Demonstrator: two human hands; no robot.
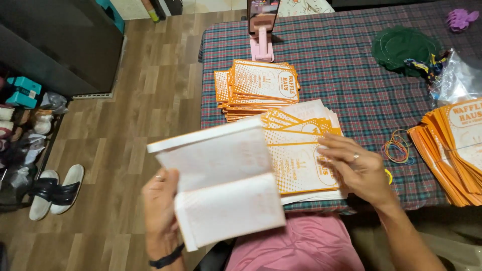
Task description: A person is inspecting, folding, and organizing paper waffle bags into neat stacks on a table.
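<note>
The left hand is nearest the camera, at the bottom of the view above a pink-clad lap. It is closed on a bundle of white paper bags, thumb on the front face, and holds the bundle clear of the table, blank side toward the camera. A black band sits on that wrist.

Just beyond, the right hand lies palm-down with fingers spread on a fanned pile of orange-and-white printed bags at the near edge of the table. It presses on the pile; it grips nothing. The two hands are apart, with the held bundle overlapping the left edge of the fan.

To the right of the fan lie loose coloured rubber bands, and at the right edge a further fanned stack of orange bags.

Farther back, a squared stack of printed bags stands on the checked tablecloth. Beyond it stands a phone on a pink stand; a dark green round item and a clear plastic bag lie to the far right.

Judgement on progress: one stack is squared and set aside, one bundle is in hand, and two fanned piles are not yet gathered. No rubber band is visible on any stack. The work appears partway complete.
</note>
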